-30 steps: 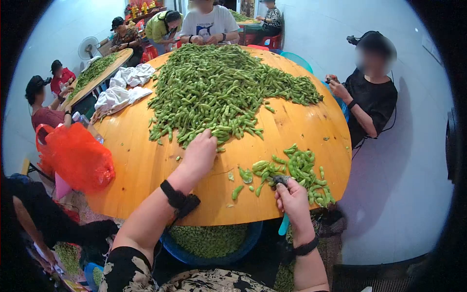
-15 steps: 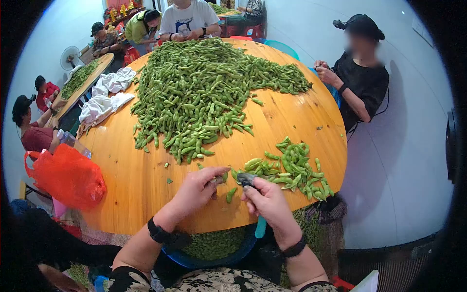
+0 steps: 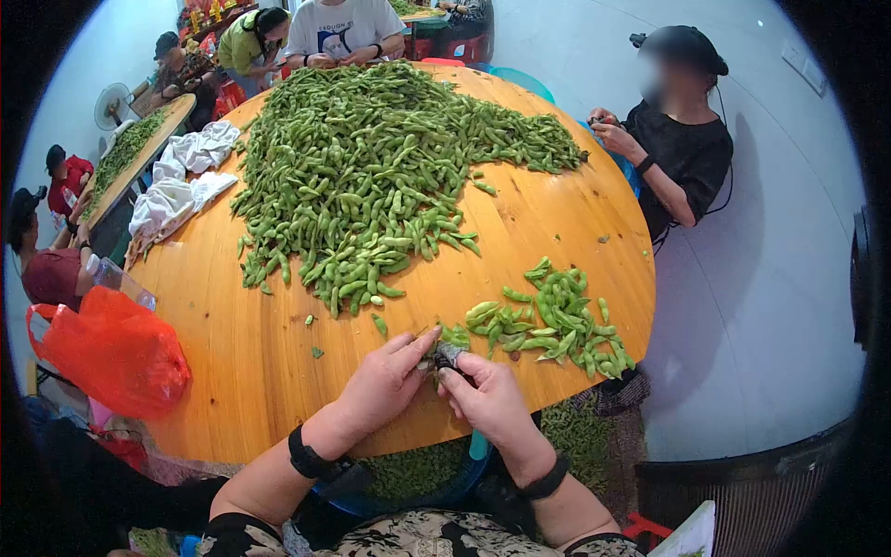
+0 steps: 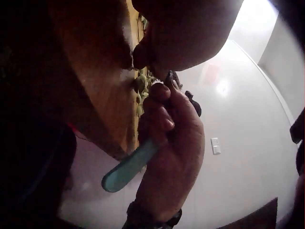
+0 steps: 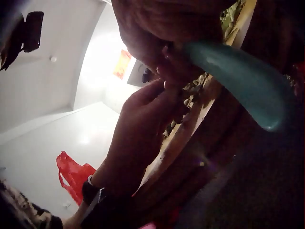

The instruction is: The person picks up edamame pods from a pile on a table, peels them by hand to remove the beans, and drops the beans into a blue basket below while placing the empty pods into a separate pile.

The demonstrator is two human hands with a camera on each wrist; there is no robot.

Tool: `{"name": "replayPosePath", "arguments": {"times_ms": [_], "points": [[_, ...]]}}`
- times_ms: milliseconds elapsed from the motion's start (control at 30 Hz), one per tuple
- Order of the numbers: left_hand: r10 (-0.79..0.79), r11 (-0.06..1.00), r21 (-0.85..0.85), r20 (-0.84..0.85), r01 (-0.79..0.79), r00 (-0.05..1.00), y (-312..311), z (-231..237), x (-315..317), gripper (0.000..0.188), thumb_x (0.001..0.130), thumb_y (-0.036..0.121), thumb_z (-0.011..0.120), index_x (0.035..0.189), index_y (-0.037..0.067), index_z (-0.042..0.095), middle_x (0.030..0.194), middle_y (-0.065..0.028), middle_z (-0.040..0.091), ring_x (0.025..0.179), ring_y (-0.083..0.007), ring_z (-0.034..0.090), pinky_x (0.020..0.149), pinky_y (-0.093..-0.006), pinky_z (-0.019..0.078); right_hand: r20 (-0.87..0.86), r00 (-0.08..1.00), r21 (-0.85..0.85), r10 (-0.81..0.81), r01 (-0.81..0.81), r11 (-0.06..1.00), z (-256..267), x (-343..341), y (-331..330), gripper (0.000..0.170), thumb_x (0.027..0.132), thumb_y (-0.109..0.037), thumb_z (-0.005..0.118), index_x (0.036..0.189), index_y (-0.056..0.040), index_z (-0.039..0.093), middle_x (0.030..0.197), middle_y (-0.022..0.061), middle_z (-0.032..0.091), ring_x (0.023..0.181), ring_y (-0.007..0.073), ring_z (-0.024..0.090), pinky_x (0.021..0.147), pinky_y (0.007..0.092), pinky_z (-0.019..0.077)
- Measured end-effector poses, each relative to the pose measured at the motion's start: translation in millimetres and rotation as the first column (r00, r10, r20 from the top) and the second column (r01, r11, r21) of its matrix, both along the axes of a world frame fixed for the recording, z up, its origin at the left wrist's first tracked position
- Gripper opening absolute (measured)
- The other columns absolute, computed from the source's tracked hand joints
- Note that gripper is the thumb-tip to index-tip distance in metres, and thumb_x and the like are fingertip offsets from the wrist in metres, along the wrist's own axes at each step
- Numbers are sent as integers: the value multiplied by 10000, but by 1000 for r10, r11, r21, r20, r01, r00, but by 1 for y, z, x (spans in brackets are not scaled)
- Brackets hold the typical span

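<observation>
My left hand [image 3: 380,385] is at the near edge of the table, its thumb and fingers pinching a green bean pod [image 3: 428,351], mostly covered by the fingers. Right against it, my right hand [image 3: 492,395] grips a tool whose teal handle [image 3: 479,446] sticks out below the palm; the handle [image 4: 128,169] also shows in the left wrist view. Its working end is hidden. A dark grey wrapping [image 3: 449,355] sits at the right fingertips, touching the pod. Just beyond lies a small heap of pods [image 3: 566,325], and farther back a large pile of pods [image 3: 353,176].
A red plastic bag [image 3: 111,353] hangs by the table's left edge, near a clear bottle [image 3: 121,278] and white cloths [image 3: 167,204]. Below the near edge stands a blue basin [image 3: 481,464] of shelled beans. A person in black [image 3: 682,153] sits at the right.
My left hand has come back from the large pile with a pod, toward my right hand. The right hand has shifted left with the teal-handled tool, and both now meet.
</observation>
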State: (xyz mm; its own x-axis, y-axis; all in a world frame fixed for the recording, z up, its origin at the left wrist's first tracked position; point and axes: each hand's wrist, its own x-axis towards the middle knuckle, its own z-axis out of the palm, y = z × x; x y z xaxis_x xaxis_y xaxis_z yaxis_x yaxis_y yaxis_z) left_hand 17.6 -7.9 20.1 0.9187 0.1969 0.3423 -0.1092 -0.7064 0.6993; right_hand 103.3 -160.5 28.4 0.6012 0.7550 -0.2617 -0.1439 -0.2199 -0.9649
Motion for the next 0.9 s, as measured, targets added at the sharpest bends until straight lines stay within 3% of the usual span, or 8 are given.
{"name": "replayPosePath", "arguments": {"times_ms": [133, 233, 333, 500, 633, 700, 833, 900], "points": [[12, 1000, 26, 30, -13, 999, -1, -6, 0, 500, 787, -40, 597, 1275, 44, 529, 830, -147, 557, 729, -312, 582, 639, -356, 488, 19, 996, 116, -85, 82, 990, -8, -9, 9, 100, 930, -107, 541, 901, -34, 603, 688, -53, 544, 545, 10, 460, 480, 173, 361], [41, 999, 14, 76, -42, 996, -3, -8, -1, 481, 788, -47, 593, 1259, 36, 540, 832, -151, 564, 711, -313, 586, 628, -360, 487, 147, 972, 232, -186, 149, 961, -13, -12, 12, 94, 931, -95, 529, 908, -39, 602, 677, -55, 530, 541, 6, 438, 479, 169, 342], [54, 999, -1, 95, -54, 994, -3, -8, 2, 452, 797, -55, 584, 1238, 38, 556, 822, -154, 569, 694, -313, 586, 621, -354, 486, 2, 987, 173, -161, 158, 972, -13, -10, 13, 151, 912, -56, 532, 1023, -6, 622, 707, -62, 513, 643, 11, 449, 556, 183, 369], [15, 994, -113, 69, -7, 997, 3, -5, 2, 365, 842, -30, 566, 1202, 30, 577, 788, -150, 565, 681, -284, 585, 594, -327, 468, -329, 929, 131, -167, 221, 967, 1, -9, 15, 85, 917, -87, 525, 951, -70, 602, 662, -56, 504, 510, 13, 422, 450, 172, 317], [-9, 993, -116, 91, 20, 996, 5, -5, 4, 315, 857, -18, 547, 1170, 3, 581, 818, -155, 566, 684, -282, 593, 609, -324, 480, -436, 891, 154, -130, 216, 964, -4, -2, 13, 67, 922, -117, 531, 940, -85, 587, 645, -30, 524, 411, 25, 383, 364, 181, 268], [-16, 950, -312, 44, 29, 999, 5, -4, 3, 310, 885, -4, 535, 1187, 31, 594, 764, -69, 569, 623, -158, 552, 570, -265, 440, -451, 885, 161, -113, 206, 965, -5, 2, 12, 69, 923, -118, 531, 946, -84, 587, 646, -28, 527, 415, 25, 387, 365, 178, 272], [-40, 828, -560, -68, -6, 997, 7, -6, 2, 297, 931, 37, 480, 1205, 45, 592, 786, -11, 577, 612, -77, 517, 566, -207, 418, -469, 880, 186, -79, 186, 965, -3, 4, 13, 84, 927, -115, 524, 968, -81, 588, 652, -25, 536, 421, 23, 396, 364, 174, 281], [-90, 607, -791, -162, -74, 983, 9, -3, 0, 293, 962, 90, 440, 1215, 52, 583, 832, 13, 598, 611, -38, 495, 559, -175, 402, -494, 867, 180, -66, 176, 968, 1, 7, 13, 92, 929, -115, 520, 980, -80, 588, 655, -25, 539, 422, 22, 397, 364, 173, 283]]}}
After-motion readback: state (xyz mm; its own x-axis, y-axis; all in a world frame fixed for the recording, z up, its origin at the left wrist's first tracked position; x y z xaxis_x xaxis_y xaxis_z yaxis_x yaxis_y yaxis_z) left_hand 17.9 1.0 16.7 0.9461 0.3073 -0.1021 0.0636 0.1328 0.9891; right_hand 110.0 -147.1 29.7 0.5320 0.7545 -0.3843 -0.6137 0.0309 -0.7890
